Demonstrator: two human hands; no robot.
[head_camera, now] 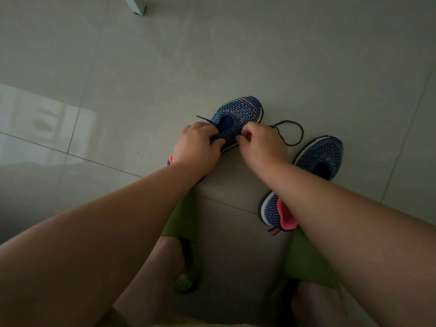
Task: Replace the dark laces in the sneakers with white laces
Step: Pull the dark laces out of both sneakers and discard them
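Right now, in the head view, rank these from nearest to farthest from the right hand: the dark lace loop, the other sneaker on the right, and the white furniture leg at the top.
1. The dark lace loop, just right of the right hand.
2. The other sneaker, lower right, beside the forearm.
3. The white furniture leg, far off at the top left.

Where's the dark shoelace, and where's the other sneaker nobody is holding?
dark shoelace (297,132): head view, on its loose loop on the floor.
other sneaker (317,159): head view, on its knit upper.
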